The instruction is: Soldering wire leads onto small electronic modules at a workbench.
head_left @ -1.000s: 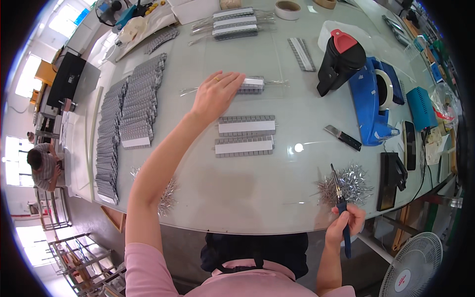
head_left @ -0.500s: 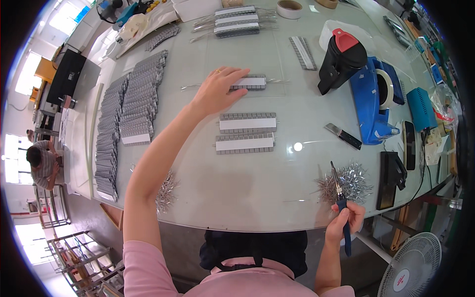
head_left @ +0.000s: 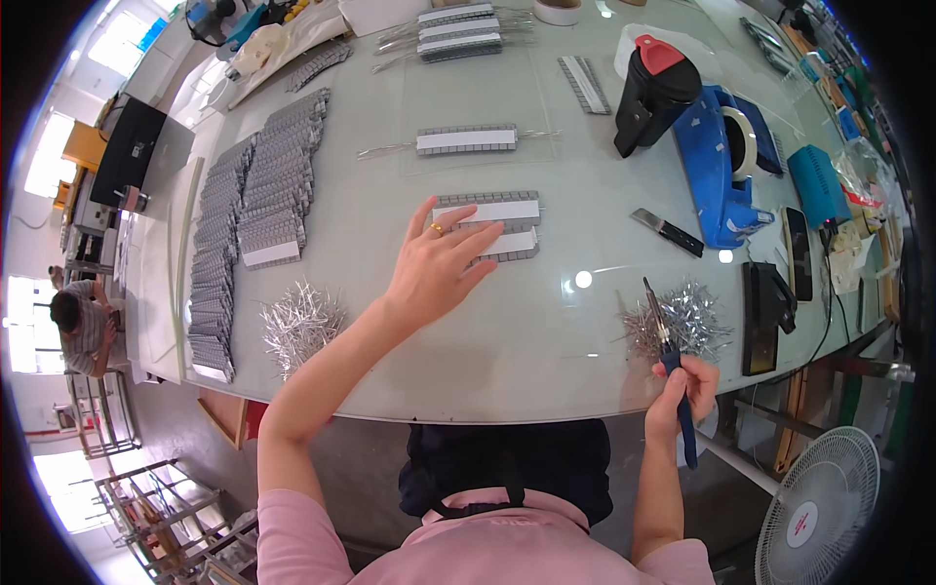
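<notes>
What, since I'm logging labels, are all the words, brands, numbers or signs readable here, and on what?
None can be read.
Fan hub: red marking, too small.
Blue tape dispenser: pale label, too small.
White-banded grey strips: no legible print.

The left hand partly hides the strip nearest the front edge of the table; the picture's top crops a tape roll.

Head camera: worn high on the person's head, looking down.
Table: spread across the middle, its front edge bent by the wide lens.
Pink shirt: closest, at the bottom edge.
Left hand and right hand: both seen from above, a bit farther out.
Windows: far off, by the left rim.
</notes>
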Demonstrator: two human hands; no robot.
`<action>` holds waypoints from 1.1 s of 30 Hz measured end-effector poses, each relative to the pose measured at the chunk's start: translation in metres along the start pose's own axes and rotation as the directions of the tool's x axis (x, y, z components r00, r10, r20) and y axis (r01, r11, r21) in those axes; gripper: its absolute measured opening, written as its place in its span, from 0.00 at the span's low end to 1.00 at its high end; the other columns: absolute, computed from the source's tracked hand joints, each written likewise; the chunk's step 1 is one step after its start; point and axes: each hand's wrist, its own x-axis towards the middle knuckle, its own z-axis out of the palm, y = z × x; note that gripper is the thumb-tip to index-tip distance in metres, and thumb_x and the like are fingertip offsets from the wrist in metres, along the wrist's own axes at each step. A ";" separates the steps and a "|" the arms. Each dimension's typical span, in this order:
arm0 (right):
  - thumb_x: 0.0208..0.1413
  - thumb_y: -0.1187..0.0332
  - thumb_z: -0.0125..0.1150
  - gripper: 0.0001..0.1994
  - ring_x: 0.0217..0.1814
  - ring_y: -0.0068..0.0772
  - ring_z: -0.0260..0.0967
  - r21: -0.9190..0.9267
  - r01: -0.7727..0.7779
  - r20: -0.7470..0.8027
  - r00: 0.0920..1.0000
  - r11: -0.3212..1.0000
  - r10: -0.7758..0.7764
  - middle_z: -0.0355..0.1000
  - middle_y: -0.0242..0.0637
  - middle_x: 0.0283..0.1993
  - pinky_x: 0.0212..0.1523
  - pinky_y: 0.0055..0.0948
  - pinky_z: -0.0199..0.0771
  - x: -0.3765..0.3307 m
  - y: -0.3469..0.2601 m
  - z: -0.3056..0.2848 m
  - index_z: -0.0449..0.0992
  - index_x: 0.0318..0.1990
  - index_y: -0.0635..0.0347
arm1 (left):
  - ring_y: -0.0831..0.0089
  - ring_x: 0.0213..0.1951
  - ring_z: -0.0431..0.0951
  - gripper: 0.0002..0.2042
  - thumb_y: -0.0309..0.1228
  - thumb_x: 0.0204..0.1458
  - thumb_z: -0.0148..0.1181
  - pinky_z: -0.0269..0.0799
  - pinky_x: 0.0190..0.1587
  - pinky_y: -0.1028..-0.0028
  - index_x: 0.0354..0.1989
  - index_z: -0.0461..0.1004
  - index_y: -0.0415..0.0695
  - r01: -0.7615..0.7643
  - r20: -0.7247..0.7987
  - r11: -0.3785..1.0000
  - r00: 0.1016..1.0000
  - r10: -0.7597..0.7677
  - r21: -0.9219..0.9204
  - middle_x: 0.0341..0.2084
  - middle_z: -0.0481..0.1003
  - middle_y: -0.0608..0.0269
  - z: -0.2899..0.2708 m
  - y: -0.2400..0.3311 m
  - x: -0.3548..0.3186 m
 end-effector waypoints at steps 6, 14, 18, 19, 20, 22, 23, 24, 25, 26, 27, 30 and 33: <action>0.58 0.70 0.54 0.08 0.29 0.28 0.70 -0.060 0.085 0.134 0.988 0.995 -0.077 0.69 0.39 0.32 0.34 0.24 0.71 -0.003 -0.013 -0.006 0.66 0.40 0.64 | 0.66 0.57 0.71 0.23 0.31 0.45 0.68 0.53 0.65 0.51 0.53 0.74 0.47 -0.071 0.008 0.997 0.997 0.071 0.006 0.46 0.77 0.69 -0.004 0.042 -0.047; 0.52 0.73 0.61 0.09 0.28 0.27 0.72 -0.113 -0.020 0.345 0.937 0.993 0.058 0.74 0.42 0.28 0.31 0.21 0.70 -0.012 -0.039 -0.015 0.68 0.38 0.65 | 0.54 0.63 0.63 0.26 0.35 0.45 0.67 0.56 0.63 0.50 0.55 0.71 0.44 0.058 0.126 0.998 0.990 -0.057 -0.007 0.60 0.66 0.56 -0.002 0.097 -0.103; 0.48 0.75 0.64 0.09 0.26 0.29 0.73 -0.182 0.014 0.413 0.908 0.983 0.063 0.74 0.41 0.27 0.29 0.22 0.71 -0.011 -0.054 -0.016 0.72 0.36 0.65 | 0.57 0.63 0.62 0.28 0.40 0.45 0.66 0.57 0.61 0.51 0.57 0.71 0.45 0.076 0.128 0.997 0.989 -0.071 -0.030 0.59 0.66 0.57 0.004 0.108 -0.104; 0.46 0.76 0.65 0.09 0.26 0.29 0.73 -0.198 0.005 0.434 0.897 0.980 0.083 0.75 0.40 0.27 0.29 0.23 0.71 -0.011 -0.057 -0.015 0.73 0.35 0.65 | 0.57 0.63 0.62 0.28 0.40 0.45 0.66 0.57 0.61 0.51 0.57 0.71 0.45 0.076 0.132 0.996 0.989 -0.071 -0.034 0.59 0.66 0.57 0.004 0.108 -0.104; 0.46 0.76 0.65 0.09 0.26 0.29 0.73 -0.202 0.002 0.434 0.897 0.979 0.088 0.75 0.40 0.27 0.29 0.23 0.71 -0.011 -0.060 -0.015 0.73 0.35 0.65 | 0.54 0.63 0.62 0.27 0.39 0.47 0.64 0.56 0.62 0.51 0.57 0.70 0.44 0.074 0.150 0.996 0.986 -0.067 -0.039 0.61 0.65 0.55 0.004 0.107 -0.103; 0.45 0.76 0.65 0.08 0.25 0.29 0.73 -0.217 -0.004 0.451 0.886 0.976 0.104 0.75 0.41 0.27 0.27 0.22 0.71 -0.010 -0.065 -0.014 0.74 0.34 0.65 | 0.52 0.64 0.62 0.27 0.39 0.49 0.63 0.54 0.64 0.51 0.58 0.69 0.44 0.071 0.169 0.996 0.984 -0.063 -0.046 0.62 0.64 0.53 0.005 0.107 -0.102; 0.45 0.76 0.65 0.08 0.25 0.29 0.73 -0.220 -0.006 0.450 0.886 0.976 0.107 0.75 0.41 0.27 0.27 0.22 0.71 -0.010 -0.066 -0.014 0.74 0.34 0.65 | 0.54 0.64 0.61 0.28 0.40 0.48 0.64 0.56 0.63 0.50 0.58 0.69 0.45 0.060 0.166 0.998 0.985 -0.053 -0.036 0.61 0.64 0.55 0.006 0.106 -0.101; 0.45 0.77 0.66 0.08 0.24 0.30 0.73 -0.227 -0.006 0.459 0.881 0.974 0.113 0.75 0.41 0.27 0.27 0.22 0.71 -0.009 -0.067 -0.014 0.74 0.34 0.65 | 0.56 0.64 0.61 0.29 0.41 0.47 0.65 0.57 0.62 0.50 0.58 0.69 0.46 0.048 0.162 0.999 0.986 -0.043 -0.024 0.61 0.64 0.57 0.007 0.106 -0.101; 0.44 0.77 0.66 0.08 0.24 0.30 0.73 -0.234 -0.007 0.468 0.876 0.972 0.119 0.75 0.41 0.27 0.27 0.22 0.71 -0.009 -0.068 -0.013 0.74 0.33 0.65 | 0.56 0.64 0.61 0.29 0.41 0.47 0.65 0.57 0.62 0.50 0.58 0.69 0.46 0.047 0.164 0.999 0.985 -0.042 -0.026 0.61 0.64 0.57 0.007 0.106 -0.101; 0.44 0.77 0.66 0.08 0.24 0.30 0.73 -0.236 -0.009 0.467 0.876 0.972 0.122 0.75 0.41 0.27 0.27 0.22 0.71 -0.009 -0.068 -0.013 0.74 0.33 0.65 | 0.54 0.64 0.61 0.28 0.40 0.48 0.64 0.55 0.63 0.51 0.59 0.69 0.45 0.044 0.172 0.998 0.984 -0.037 -0.034 0.62 0.64 0.55 0.007 0.106 -0.101; 0.44 0.77 0.66 0.08 0.24 0.30 0.73 -0.244 -0.003 0.471 0.874 0.970 0.121 0.75 0.40 0.27 0.27 0.22 0.72 -0.009 -0.068 -0.012 0.75 0.33 0.65 | 0.53 0.64 0.61 0.28 0.39 0.48 0.63 0.53 0.64 0.51 0.59 0.69 0.44 0.041 0.179 0.998 0.983 -0.033 -0.043 0.62 0.63 0.53 0.007 0.106 -0.100; 0.46 0.78 0.63 0.07 0.24 0.26 0.72 -0.242 0.039 0.510 0.855 0.969 0.093 0.74 0.40 0.26 0.26 0.20 0.69 -0.005 -0.068 -0.010 0.73 0.34 0.65 | 0.53 0.65 0.61 0.28 0.39 0.48 0.64 0.53 0.64 0.51 0.59 0.69 0.44 0.036 0.194 0.998 0.981 -0.027 -0.044 0.62 0.63 0.53 0.007 0.105 -0.099; 0.49 0.79 0.60 0.06 0.24 0.21 0.70 -0.231 0.083 0.546 0.836 0.969 0.059 0.73 0.38 0.25 0.25 0.16 0.66 -0.003 -0.068 -0.008 0.71 0.35 0.66 | 0.53 0.65 0.60 0.29 0.38 0.47 0.64 0.53 0.64 0.50 0.59 0.68 0.44 0.040 0.197 0.998 0.980 -0.029 -0.054 0.62 0.63 0.53 0.007 0.105 -0.098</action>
